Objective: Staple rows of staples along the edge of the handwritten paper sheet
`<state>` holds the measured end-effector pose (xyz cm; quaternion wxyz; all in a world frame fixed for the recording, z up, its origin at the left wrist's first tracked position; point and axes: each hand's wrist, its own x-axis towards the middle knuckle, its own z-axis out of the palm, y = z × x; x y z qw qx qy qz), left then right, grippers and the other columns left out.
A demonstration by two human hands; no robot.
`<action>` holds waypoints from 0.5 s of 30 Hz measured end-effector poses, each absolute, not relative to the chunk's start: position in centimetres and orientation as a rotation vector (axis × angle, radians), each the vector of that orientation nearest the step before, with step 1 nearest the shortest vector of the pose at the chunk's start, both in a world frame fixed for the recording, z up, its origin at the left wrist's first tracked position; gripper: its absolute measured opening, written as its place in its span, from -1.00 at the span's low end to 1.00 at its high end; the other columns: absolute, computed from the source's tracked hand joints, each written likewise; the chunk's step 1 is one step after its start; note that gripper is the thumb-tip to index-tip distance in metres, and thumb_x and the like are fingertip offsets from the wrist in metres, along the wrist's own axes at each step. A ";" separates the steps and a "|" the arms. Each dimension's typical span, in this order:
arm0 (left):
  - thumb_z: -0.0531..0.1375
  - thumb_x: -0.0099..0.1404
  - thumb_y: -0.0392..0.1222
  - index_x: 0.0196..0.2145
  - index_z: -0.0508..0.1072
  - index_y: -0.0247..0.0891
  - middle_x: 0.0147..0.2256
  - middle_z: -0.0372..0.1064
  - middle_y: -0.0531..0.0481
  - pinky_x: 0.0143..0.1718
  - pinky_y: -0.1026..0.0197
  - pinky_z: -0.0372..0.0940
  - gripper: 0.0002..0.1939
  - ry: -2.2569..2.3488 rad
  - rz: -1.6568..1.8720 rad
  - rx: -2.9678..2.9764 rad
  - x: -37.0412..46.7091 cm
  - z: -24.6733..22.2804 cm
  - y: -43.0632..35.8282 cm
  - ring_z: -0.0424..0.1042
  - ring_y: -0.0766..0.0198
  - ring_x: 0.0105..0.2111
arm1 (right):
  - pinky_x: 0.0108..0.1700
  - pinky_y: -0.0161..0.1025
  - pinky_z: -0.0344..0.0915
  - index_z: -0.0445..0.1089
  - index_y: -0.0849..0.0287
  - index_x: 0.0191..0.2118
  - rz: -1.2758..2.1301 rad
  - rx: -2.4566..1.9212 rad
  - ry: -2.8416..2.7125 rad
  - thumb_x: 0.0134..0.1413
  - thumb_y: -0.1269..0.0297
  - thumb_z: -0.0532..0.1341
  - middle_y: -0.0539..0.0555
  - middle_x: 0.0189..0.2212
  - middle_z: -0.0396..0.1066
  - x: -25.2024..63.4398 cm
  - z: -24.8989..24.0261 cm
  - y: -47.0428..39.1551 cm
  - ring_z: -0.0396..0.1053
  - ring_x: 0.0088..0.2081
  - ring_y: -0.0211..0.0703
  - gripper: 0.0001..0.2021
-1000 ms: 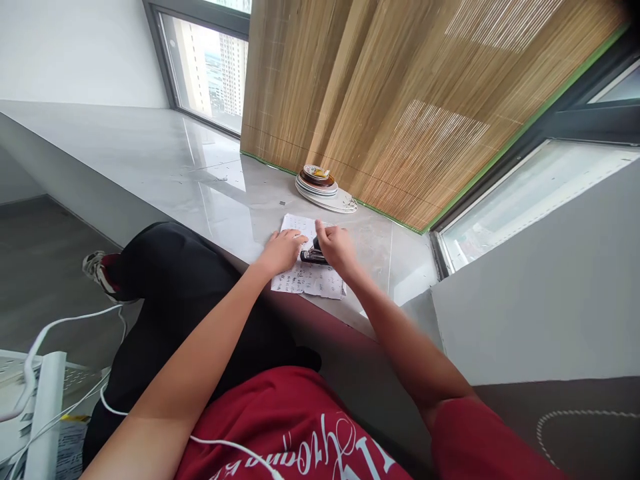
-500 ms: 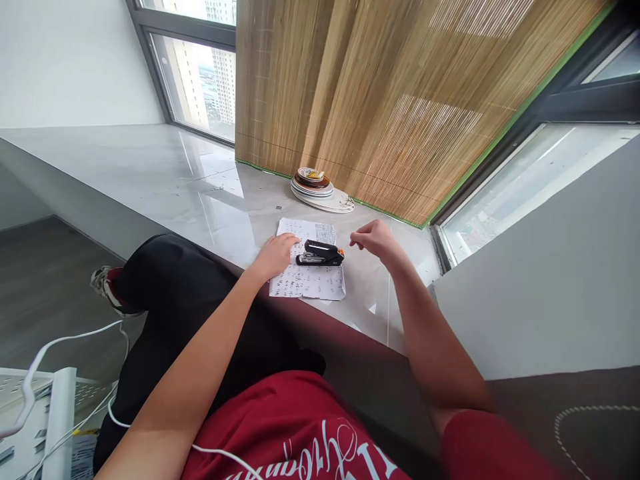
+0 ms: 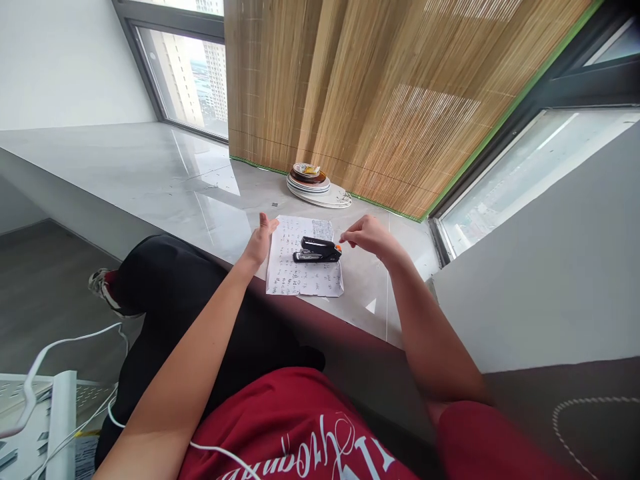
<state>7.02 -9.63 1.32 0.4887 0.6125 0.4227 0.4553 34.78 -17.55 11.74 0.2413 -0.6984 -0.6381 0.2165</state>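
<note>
A black stapler (image 3: 317, 251) with an orange part at its right end lies on a sheet of paper (image 3: 285, 273) covered in handwriting. At the paper's left edge is my left hand (image 3: 259, 243), open, thumb raised and fingers stretched toward the sheet. Whether its fingertips touch the paper I cannot tell. My right hand (image 3: 369, 236) is just right of the stapler, thumb and fingers pinched close to the orange end. What sits between those fingertips, if anything, is too small to make out.
Behind the paper, a stack of plates (image 3: 310, 187) stands on the glossy sill (image 3: 200, 173) against a bamboo blind (image 3: 360, 100). A white cable (image 3: 220, 453) crosses my lap. At lower left is a white perforated rack (image 3: 63, 420).
My left hand has drawn back left from the top of the paper to its edge, thumb lifting. My right hand has come closer to the stapler's orange end.
</note>
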 end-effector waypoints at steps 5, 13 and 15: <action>-0.42 0.50 0.48 0.40 0.34 -0.37 0.43 0.17 -0.33 0.52 -0.01 -0.10 0.05 0.951 1.140 1.327 6.8 1.9 -10.0 0.10 -0.05 0.48 | -0.50 -0.24 0.01 0.54 0.22 -0.59 0.510 -1.872 -1.709 -0.01 0.30 0.28 0.04 -0.60 0.42 34.9 11.9 -17.4 0.13 -0.57 -0.32 -0.79; -0.33 0.51 0.50 0.32 0.45 -0.34 0.40 0.24 -0.34 0.51 -0.02 -0.05 0.01 0.939 1.173 1.296 6.9 1.7 -10.1 0.14 -0.08 0.46 | -0.49 -0.21 0.01 0.39 0.19 -0.69 0.509 -2.033 -1.833 -0.06 0.43 0.27 -0.04 -0.70 0.18 33.6 10.7 -16.9 0.06 -0.58 -0.31 -0.75; -0.31 0.51 0.50 0.30 0.47 -0.34 0.39 0.25 -0.34 0.51 -0.02 -0.04 0.00 0.937 1.178 1.296 6.9 1.8 -10.1 0.15 -0.09 0.46 | -0.48 -0.20 0.00 0.39 0.19 -0.68 0.489 -2.050 -1.832 -0.05 0.44 0.27 -0.03 -0.69 0.19 33.5 10.7 -16.8 0.06 -0.57 -0.30 -0.75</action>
